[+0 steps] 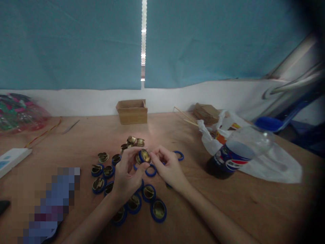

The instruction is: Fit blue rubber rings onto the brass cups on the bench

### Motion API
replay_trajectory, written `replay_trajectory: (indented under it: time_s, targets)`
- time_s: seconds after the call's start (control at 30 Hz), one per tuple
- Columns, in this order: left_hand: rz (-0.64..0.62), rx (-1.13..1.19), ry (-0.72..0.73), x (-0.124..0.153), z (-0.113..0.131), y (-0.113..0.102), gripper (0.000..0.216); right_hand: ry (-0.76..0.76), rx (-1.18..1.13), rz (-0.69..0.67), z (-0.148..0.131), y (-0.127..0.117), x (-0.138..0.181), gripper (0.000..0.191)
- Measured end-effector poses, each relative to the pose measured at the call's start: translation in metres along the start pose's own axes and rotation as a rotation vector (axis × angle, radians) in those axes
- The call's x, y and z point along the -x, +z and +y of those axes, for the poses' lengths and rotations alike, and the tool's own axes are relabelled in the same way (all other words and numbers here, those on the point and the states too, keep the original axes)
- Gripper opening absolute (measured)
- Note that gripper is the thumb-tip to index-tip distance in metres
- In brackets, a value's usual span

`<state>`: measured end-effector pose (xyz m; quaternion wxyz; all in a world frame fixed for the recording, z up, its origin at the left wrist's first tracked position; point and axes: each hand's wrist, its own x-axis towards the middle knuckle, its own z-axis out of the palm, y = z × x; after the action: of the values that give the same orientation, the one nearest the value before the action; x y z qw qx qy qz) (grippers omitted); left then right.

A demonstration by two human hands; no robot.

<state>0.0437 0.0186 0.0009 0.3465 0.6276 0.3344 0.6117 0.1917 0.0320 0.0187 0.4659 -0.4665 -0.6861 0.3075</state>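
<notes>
My left hand [128, 174] is closed around a round gold-coloured badge back with a blue ring [144, 156], thumb below and fingers behind it. From the other side, my right hand [169, 166] pinches at the rim of the same piece; its fingertips partly hide the contact. Below the hands lies a loose blue ring [150, 170], and another blue ring [179, 155] is just beyond my right hand. Several similar gold pieces in blue rings [158, 210] are spread on the table around my left hand, some with a pin bar across. A small heap of gold pieces without rings [132, 140] sits behind.
On the wooden table [203, 210], a small cardboard box [133, 115] stands at the back. To the right are a cola bottle [236, 156], a white plastic bag [279, 169] and a brown package [206, 113]. A white box [14, 159], tweezers [71, 126] and a pixelated object [53, 203] lie left.
</notes>
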Motion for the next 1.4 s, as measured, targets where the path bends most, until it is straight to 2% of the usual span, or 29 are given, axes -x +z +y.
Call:
replay_trajectory:
  time_s: [0.3,0.5,0.7,0.9,1.0,1.2,1.4]
  targets:
    - [-0.015,-0.056,0.035,-0.001,0.0,0.001,0.042,0.046,-0.125,-0.038,-0.003,0.002,-0.001,0.015]
    - [-0.039,-0.154,0.064,0.002,-0.003,-0.002,0.046,0.05,-0.168,0.009,-0.001,0.002,-0.003,0.009]
    - [-0.062,-0.226,0.076,0.003,-0.005,-0.005,0.047,0.004,-0.023,0.006,-0.004,-0.001,-0.003,0.005]
    - [-0.075,-0.163,0.064,0.001,-0.004,-0.003,0.046,-0.08,0.162,0.038,-0.012,-0.007,-0.001,0.002]
    - [-0.058,-0.151,0.072,0.0,-0.002,-0.002,0.044,-0.04,0.097,0.008,-0.011,-0.008,-0.002,0.003]
    - [-0.022,-0.162,0.089,-0.002,0.002,-0.004,0.042,0.169,-0.198,-0.083,-0.012,-0.006,-0.006,0.022]
    - [-0.044,-0.168,0.078,-0.001,0.0,-0.005,0.043,0.206,-0.308,-0.102,-0.014,-0.006,-0.007,0.022]
